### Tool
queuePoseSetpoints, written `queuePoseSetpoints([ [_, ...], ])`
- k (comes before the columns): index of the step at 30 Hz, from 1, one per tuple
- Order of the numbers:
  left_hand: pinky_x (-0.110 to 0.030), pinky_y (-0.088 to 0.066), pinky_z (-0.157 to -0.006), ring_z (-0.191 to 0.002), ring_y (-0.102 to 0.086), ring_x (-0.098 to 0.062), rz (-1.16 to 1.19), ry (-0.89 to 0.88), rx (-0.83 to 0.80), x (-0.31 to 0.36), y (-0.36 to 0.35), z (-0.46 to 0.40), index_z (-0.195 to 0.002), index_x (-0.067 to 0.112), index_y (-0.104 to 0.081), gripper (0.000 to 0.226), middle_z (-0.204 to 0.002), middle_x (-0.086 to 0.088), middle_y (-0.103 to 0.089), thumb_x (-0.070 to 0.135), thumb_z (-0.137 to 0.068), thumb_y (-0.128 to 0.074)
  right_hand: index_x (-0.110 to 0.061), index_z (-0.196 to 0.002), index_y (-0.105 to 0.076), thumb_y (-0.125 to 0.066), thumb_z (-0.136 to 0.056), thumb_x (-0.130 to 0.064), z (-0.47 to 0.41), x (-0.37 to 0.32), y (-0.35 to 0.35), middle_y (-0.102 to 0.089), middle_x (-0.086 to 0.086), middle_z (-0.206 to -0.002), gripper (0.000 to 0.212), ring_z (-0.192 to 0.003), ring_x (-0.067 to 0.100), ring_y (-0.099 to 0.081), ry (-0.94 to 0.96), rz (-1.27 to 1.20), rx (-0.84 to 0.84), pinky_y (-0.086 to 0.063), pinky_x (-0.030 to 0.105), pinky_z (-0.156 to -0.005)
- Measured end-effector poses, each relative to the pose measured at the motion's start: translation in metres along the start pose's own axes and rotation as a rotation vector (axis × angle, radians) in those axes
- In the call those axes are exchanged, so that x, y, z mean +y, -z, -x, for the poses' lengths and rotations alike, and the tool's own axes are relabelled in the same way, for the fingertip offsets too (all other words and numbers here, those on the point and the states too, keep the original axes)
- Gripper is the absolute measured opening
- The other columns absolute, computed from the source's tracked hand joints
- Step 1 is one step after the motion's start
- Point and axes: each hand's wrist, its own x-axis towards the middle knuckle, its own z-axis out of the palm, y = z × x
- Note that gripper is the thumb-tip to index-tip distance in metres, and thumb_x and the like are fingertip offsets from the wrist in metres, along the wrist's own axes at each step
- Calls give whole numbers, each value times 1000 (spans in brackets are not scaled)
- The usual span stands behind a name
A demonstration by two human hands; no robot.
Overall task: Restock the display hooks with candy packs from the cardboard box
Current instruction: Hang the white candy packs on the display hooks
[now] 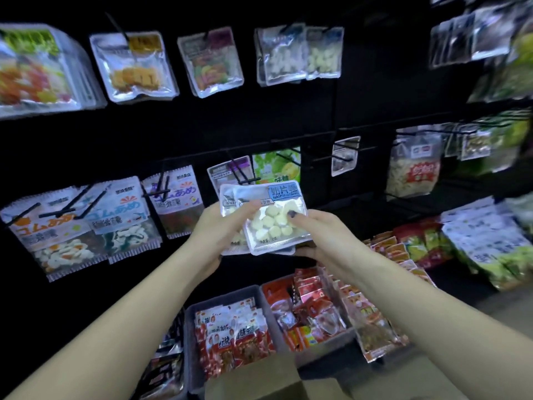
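A small stack of clear candy packs (271, 223) with pale round candies and a blue label is held up in front of the black hook wall. My left hand (219, 235) grips the stack from the left, thumb across the front. My right hand (320, 241) holds its right side, thumb pressed on the top pack. Just above the stack a black display hook (242, 174) juts out over a hanging purple-labelled pack. Matching white candy packs (291, 54) hang on an upper hook. A flap of the cardboard box (259, 382) shows at the bottom edge.
Rows of hanging snack bags fill the wall: gummy bags (86, 223) on the left, a green pack (277, 164) behind the stack, a white-and-red bag (415, 168) at right. Grey bins (225, 295) of red snack packets stand below. Bare hooks (343, 153) stick out at centre right.
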Motion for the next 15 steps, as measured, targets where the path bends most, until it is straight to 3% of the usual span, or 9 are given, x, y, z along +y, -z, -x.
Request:
queuePoseSetpoints([
  [4,-45,-61,-95,-103,-78,-27,1,-82,-42,27,-23,-5,-120,13,-74,23,-110,-7,-81,12,-98,-71,-9,-110,-72,-56,-106,-21,14,-29,37,-80,7,-108,20,-100,21,-76,82,-73,64,-63,36,-79],
  [8,-50,-60,-98,-100,-79,-24,-30,-146,-30,53,-50,-15,-117,16,-74,20,-106,-2,-82,12,-98,-72,-16,-121,-70,-57,-105,-25,19,-53,63,-79,-1,-114,23,-110,18,-73,131,-31,89,-58,39,-93],
  [15,-50,-61,-95,-99,-78,-24,-7,-264,41,92,-88,-58,-107,22,-77,14,-101,2,-82,17,-93,-78,-13,-127,-68,-67,-94,-9,-4,-96,100,-77,3,-119,34,-113,25,-72,231,-120,129,-58,33,-81],
])
